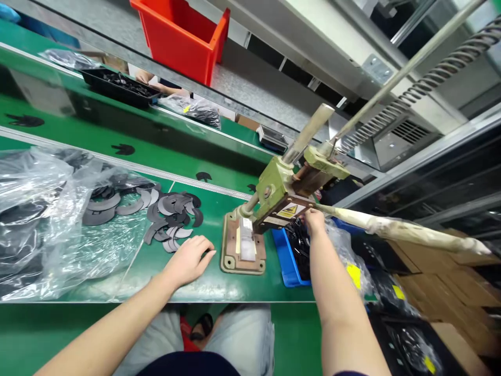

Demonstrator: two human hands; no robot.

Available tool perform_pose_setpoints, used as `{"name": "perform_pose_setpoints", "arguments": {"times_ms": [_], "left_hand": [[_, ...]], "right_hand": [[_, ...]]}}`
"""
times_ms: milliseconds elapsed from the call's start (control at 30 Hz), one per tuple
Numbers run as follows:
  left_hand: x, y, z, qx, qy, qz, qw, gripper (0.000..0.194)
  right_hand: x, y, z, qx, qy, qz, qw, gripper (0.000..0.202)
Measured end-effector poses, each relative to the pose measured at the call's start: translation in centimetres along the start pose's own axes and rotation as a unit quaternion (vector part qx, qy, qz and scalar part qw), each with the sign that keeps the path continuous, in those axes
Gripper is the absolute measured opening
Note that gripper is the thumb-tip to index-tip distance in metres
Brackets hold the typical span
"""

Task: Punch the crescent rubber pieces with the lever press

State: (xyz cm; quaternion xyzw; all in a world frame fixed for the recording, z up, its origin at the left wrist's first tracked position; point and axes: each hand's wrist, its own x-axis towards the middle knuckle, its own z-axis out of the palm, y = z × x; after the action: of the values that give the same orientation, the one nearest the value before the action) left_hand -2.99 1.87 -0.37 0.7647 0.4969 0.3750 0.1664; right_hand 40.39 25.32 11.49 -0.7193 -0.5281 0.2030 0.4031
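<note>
My left hand [189, 261] rests on the green table with its fingers slightly bent and the thumb apart, holding nothing that I can see. Just beyond it lies a loose pile of grey and black curved pieces [172, 209]. To its right stands a green hand press [274, 183] with a long lever [391, 224]; a pale block [247, 240] sits on its base plate [245, 268]. My right hand [314, 220] is beside the press head, over a blue bin [284, 261] of glossy black parts [299, 248]. Its fingertips are mostly hidden.
Clear plastic bags [90, 250] with more curved pieces cover the table's left. Dark pieces [123, 150] lie spaced along a green conveyor belt [164, 162]. A red bin [180, 42] stands on the shelf above; a black tray [117, 87] and another person's hands [144, 77] are behind.
</note>
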Motion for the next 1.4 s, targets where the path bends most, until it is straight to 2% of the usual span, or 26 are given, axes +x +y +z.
{"name": "perform_pose_setpoints", "arguments": {"times_ms": [133, 333, 467, 600, 733, 967, 1033, 1100, 1200, 1333, 1400], "left_hand": [[-0.1, 0.0, 0.0, 0.016, -0.017, 0.002, 1.000, 0.022], [-0.3, -0.1, 0.3, 0.051, -0.037, 0.011, 0.998, 0.027], [-0.4, 0.0, 0.3, 0.074, -0.033, 0.019, 0.996, 0.027], [-0.5, 0.1, 0.4, 0.086, -0.028, 0.024, 0.996, 0.028], [-0.5, 0.3, 0.4, 0.090, -0.021, 0.026, 0.995, 0.028], [-0.6, 0.4, 0.2, 0.096, -0.031, 0.024, 0.995, 0.027], [-0.7, 0.7, 0.1, 0.086, -0.017, 0.029, 0.996, 0.024], [-1.0, 1.7, 0.0, 0.055, 0.014, 0.036, 0.998, 0.020], [-1.7, 5.0, 0.1, -0.030, 0.050, 0.041, 0.997, 0.020], [-2.5, 10.2, 0.3, -0.157, 0.008, 0.065, 0.985, 0.039], [-2.7, 11.6, 0.3, -0.190, -0.012, 0.064, 0.980, 0.035]], "right_hand": [[-2.4, 2.9, -0.5, -0.078, -0.051, 0.011, 0.996, 0.039], [-7.3, 5.7, -4.7, -0.202, -0.137, -0.044, 0.969, 0.036], [-10.2, 6.5, -6.1, -0.254, -0.165, -0.070, 0.950, 0.041], [-11.8, 6.7, -6.4, -0.263, -0.136, -0.085, 0.951, 0.029], [-12.4, 6.3, -7.1, -0.220, -0.080, -0.092, 0.968, 0.015], [-14.0, 4.1, -8.4, -0.026, 0.029, -0.100, 0.994, 0.029], [-15.8, 3.1, -7.7, 0.051, 0.033, -0.100, 0.993, 0.039], [-18.5, 2.0, -6.1, 0.128, 0.012, -0.096, 0.987, 0.047], [-23.9, 0.3, -2.3, 0.224, -0.059, -0.084, 0.969, 0.050], [-31.0, -1.7, 2.7, 0.308, -0.178, -0.055, 0.933, 0.047], [-33.3, -2.3, 4.3, 0.332, -0.230, -0.041, 0.914, 0.044]]}}
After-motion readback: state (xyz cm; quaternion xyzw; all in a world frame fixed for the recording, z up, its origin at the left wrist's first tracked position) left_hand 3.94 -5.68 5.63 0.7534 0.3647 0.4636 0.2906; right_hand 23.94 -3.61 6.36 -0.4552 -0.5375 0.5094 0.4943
